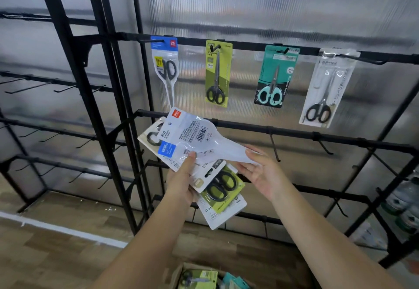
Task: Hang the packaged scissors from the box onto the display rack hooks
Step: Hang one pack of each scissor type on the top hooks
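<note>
The left hand [181, 182] grips a fanned stack of scissor packs [217, 186], thumb pressed on top. The right hand [260, 173], fingers nearly straight, pinches the white pack's [195, 137] tip. Four packs hang from rack hooks [281, 50] at twelve o'clock. The box [199, 277] at six o'clock holds more.

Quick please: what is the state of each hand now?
Left hand: grips a stack of scissor packs, thumb on top.
Right hand: pinches the tip of the white top pack.
</note>
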Demonstrator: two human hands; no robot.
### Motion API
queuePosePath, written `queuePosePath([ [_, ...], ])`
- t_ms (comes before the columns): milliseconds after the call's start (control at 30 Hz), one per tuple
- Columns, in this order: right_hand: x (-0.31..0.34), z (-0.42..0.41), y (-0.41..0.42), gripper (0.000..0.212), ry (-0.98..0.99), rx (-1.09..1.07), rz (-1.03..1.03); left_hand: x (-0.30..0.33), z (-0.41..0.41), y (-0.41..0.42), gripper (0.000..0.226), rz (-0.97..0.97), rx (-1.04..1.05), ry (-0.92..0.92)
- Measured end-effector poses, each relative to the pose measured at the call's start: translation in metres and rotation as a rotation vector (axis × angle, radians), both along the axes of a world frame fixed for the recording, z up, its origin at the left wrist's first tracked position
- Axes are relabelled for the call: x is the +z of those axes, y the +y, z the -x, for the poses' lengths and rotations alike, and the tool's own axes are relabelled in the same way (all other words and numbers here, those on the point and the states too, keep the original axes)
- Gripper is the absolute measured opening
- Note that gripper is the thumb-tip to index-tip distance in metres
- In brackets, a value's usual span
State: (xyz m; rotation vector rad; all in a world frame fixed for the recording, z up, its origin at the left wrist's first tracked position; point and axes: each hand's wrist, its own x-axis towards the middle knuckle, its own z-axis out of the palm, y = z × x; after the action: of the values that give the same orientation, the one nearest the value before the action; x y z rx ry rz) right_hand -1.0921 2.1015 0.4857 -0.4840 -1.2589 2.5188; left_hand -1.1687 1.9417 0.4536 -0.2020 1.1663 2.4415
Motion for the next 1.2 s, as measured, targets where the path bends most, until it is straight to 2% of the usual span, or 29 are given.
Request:
queuePosePath([
  [100, 0.005, -0.008, 0.002, 0.036, -0.084, 0.153, -0.003, 0.001, 0.004, -0.005, 0.033, 0.040, 0.060, 0.027],
  [200, 0.009, -0.012, -0.003, 0.032, -0.161, 0.210, -0.151, -0.001, 0.006, -0.010, 0.032, 0.071, 0.078, 0.050],
  [400, 0.012, -0.013, -0.018, 0.027, -0.199, -0.058, -0.331, 0.000, 0.004, -0.010, 0.036, 0.171, 0.031, 0.002],
  [533, 0.019, -0.014, -0.033, 0.021, -0.070, -0.226, -0.501, 0.004, 0.004, -0.013, 0.040, 0.186, -0.020, -0.042],
  [600, 0.019, -0.016, -0.035, 0.026, 0.035, -0.313, -0.709, 0.005, 0.003, -0.015, 0.043, 0.190, -0.054, -0.033],
  [700, 0.017, -0.020, -0.038, 0.035, 0.221, -0.410, -1.227, 0.008, 0.004, -0.016, 0.044, 0.199, -0.064, -0.007],
  [767, 0.009, -0.021, -0.041, 0.034, 0.380, -0.410, -1.572, 0.011, 0.005, -0.015, 0.046, 0.194, -0.071, -0.002],
  [833, 0.000, -0.021, -0.045, 0.036, 0.394, -0.379, -1.760, 0.012, 0.005, -0.014, 0.051, 0.160, -0.077, -0.019],
  [933, -0.006, -0.023, -0.047, 0.036, 0.365, -0.334, -1.820, 0.010, 0.003, -0.015, 0.056, 0.168, -0.065, -0.017],
  [1033, -0.006, -0.025, -0.049, 0.035, 0.346, -0.320, -1.878, 0.010, 0.000, -0.017, 0.077, 0.184, -0.076, -0.008],
  [1200, -0.011, -0.025, -0.051, 0.042, 0.268, -0.270, -1.869, 0.013, -0.006, -0.019, 0.082, 0.168, -0.058, 0.009],
])
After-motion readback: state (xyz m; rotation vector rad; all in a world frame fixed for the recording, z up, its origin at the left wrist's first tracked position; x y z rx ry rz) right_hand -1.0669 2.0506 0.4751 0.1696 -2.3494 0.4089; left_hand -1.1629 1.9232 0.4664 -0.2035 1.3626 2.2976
